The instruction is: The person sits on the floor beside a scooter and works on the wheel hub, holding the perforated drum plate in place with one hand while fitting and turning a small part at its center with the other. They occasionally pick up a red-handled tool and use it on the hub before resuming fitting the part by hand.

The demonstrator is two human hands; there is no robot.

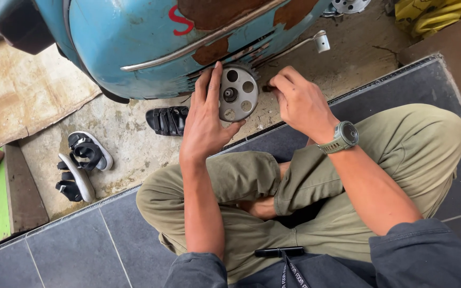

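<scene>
Seated cross-legged on dark grey tiles (81, 245), lower half of the frame, in olive trousers (316, 213).

Left hand (205, 120) at centre frame, fingers (215, 80) stretched long and close together, laid flat against the left edge of a round metal disc (238, 94); thumb hooked under the disc's lower rim. Disc upright, toothed round the edge, pierced with round holes, dark hub in the middle, set against the lower side of a blue scooter body (134, 37) at top centre.

Right hand (300, 101) just right of the disc, fingertips pinched on a small dark piece (267, 88) beside the disc's right edge; too small to tell what kind. Grey-green watch (344, 136) on that wrist.

Scooter paint chipped, rust patches showing, chrome strip (198, 42) running across the panel. White-tipped lever (321, 40) at upper right, near the right hand. Yellow cloth (433, 13) in the top right corner.

On the concrete floor (129, 138): black sandal (167, 120) just left of the left hand; a pair of black-and-white sandals (81, 165) further left, well apart from it. Cardboard sheet (22, 90) at upper left.

Black pen-like tube (279, 251) on a lanyard at bottom centre, resting on the lap.
</scene>
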